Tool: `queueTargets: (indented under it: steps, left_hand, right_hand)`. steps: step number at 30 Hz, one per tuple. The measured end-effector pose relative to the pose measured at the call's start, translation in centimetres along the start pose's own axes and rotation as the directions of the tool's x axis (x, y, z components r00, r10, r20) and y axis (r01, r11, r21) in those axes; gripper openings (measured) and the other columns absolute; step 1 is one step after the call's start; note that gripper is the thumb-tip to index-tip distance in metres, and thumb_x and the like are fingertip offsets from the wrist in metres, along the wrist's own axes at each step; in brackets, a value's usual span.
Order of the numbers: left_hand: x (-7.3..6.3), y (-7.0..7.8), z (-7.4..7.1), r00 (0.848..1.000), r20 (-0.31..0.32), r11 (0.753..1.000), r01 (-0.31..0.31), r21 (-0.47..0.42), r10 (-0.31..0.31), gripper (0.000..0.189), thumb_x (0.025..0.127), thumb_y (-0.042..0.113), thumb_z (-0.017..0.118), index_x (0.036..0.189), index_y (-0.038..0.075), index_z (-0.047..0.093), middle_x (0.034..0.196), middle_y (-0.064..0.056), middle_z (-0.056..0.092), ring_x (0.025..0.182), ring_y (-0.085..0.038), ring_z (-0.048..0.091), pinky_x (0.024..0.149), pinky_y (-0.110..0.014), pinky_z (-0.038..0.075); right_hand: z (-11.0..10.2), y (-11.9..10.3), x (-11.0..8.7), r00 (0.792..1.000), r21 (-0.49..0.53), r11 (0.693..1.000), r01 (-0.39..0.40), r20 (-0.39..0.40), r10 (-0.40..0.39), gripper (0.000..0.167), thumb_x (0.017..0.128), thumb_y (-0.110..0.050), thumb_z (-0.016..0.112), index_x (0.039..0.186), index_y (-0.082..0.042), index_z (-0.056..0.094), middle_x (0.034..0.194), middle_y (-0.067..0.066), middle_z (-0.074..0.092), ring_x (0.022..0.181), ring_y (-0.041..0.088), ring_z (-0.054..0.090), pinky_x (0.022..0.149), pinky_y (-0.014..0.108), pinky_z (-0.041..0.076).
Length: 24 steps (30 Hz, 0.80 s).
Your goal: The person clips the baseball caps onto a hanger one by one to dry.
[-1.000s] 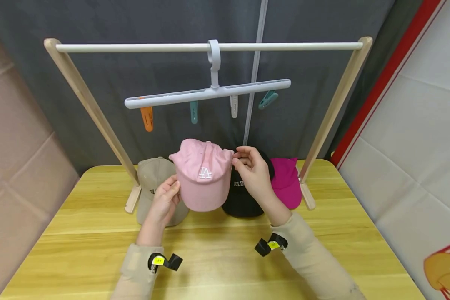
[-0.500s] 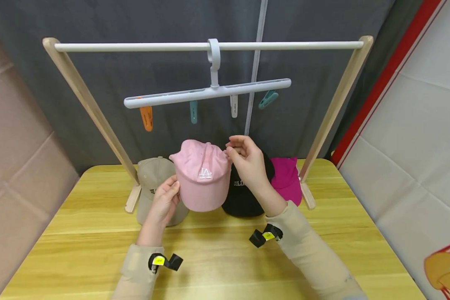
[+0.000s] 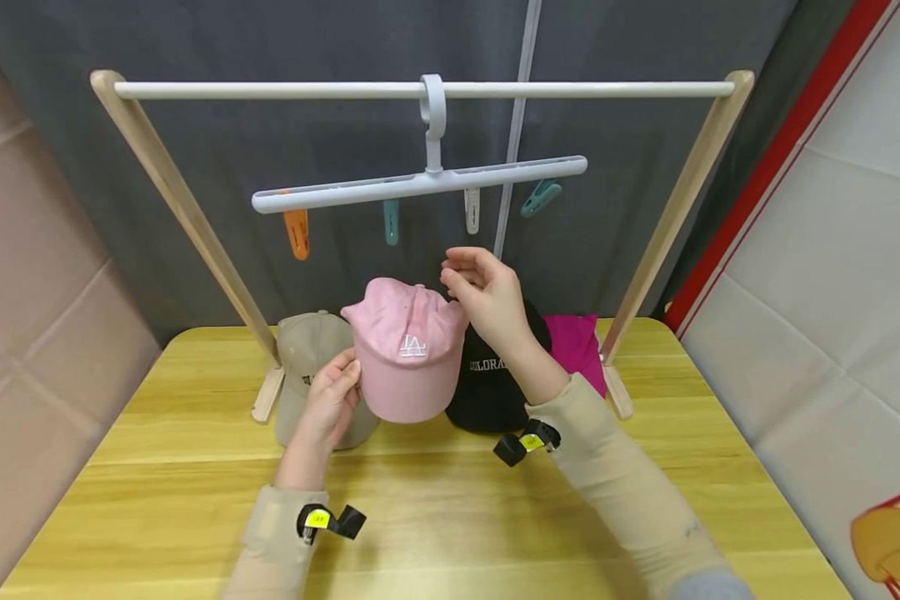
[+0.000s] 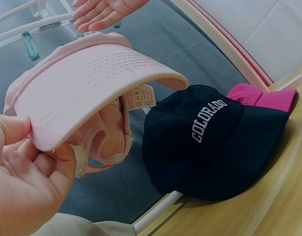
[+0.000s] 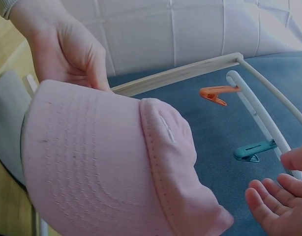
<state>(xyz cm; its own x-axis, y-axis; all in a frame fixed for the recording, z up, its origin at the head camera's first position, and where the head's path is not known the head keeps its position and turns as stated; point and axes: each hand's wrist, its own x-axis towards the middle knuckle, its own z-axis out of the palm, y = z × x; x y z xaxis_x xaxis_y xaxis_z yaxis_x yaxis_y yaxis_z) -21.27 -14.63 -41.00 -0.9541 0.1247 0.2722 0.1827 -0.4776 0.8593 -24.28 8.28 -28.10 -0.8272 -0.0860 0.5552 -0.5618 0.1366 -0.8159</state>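
A pink baseball cap (image 3: 408,350) with a white LA logo is held up off the table, brim toward me. My left hand (image 3: 333,400) pinches it at the left edge of the brim; in the left wrist view the thumb lies on the brim and the fingers curl beneath. My right hand (image 3: 487,300) is raised beside the cap's upper right, below the hanger, its fingers loosely bent with nothing between them. Above hangs a white hanger (image 3: 420,185) bearing an orange clip (image 3: 297,233), a teal clip (image 3: 392,222), a white clip (image 3: 472,211) and a tilted teal clip (image 3: 542,198).
Behind the hands, a beige cap (image 3: 311,342), a black cap (image 3: 487,392) lettered COLORADO and a magenta cap (image 3: 577,350) lie on the wooden table (image 3: 435,517). A rack with a white rail (image 3: 270,91) and wooden legs (image 3: 675,217) carries the hanger.
My right hand has left the cap's right edge and moved up and slightly left, toward the hanger. My left hand keeps the pink cap in nearly the same place.
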Motion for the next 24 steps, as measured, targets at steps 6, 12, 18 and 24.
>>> queueTargets:
  steps: [6,12,18,24]
  left_hand:
    - [0.0,0.1,0.0,1.000,0.001,1.000,0.002,0.012,-0.002,0.029,0.102,-0.001,0.037,0.105,0.012,0.062,0.096,0.001,0.064,0.083,-0.008,0.059,0.073,-0.021,0.048]
    - [0.0,0.2,0.1,1.000,-0.006,1.000,0.007,0.015,-0.007,0.031,0.101,-0.002,0.037,0.103,0.013,0.063,0.093,0.002,0.064,0.081,-0.007,0.059,0.072,-0.021,0.048]
    - [-0.1,0.2,0.1,1.000,-0.004,1.000,0.007,0.006,-0.007,0.032,0.101,-0.004,0.035,0.103,0.013,0.063,0.091,0.002,0.064,0.080,-0.007,0.059,0.071,-0.021,0.048]
    - [-0.1,0.2,0.1,1.000,0.006,1.000,-0.001,0.008,0.001,0.032,0.101,-0.003,0.036,0.104,0.013,0.063,0.091,0.002,0.064,0.080,-0.007,0.059,0.071,-0.021,0.047]
  right_hand:
    - [0.2,-0.4,1.0,0.999,-0.029,0.999,-0.027,0.023,0.028,0.029,0.091,-0.006,0.066,0.118,0.002,0.063,0.109,0.012,0.066,0.094,0.019,0.065,0.079,0.030,0.053]
    - [0.5,-0.5,1.7,0.997,-0.030,0.997,-0.069,0.030,0.070,0.030,0.091,-0.009,0.067,0.118,0.001,0.063,0.110,0.011,0.067,0.091,0.019,0.066,0.080,0.029,0.053]
    - [0.9,-0.8,2.7,0.993,-0.044,0.994,-0.105,0.048,0.107,0.034,0.090,-0.012,0.068,0.121,0.000,0.062,0.111,0.011,0.067,0.094,0.018,0.065,0.081,0.028,0.052]
    - [1.1,-1.2,3.9,0.988,-0.054,0.989,-0.136,0.068,0.140,0.037,0.091,-0.014,0.067,0.125,-0.001,0.060,0.114,0.011,0.066,0.097,0.017,0.065,0.080,0.027,0.052]
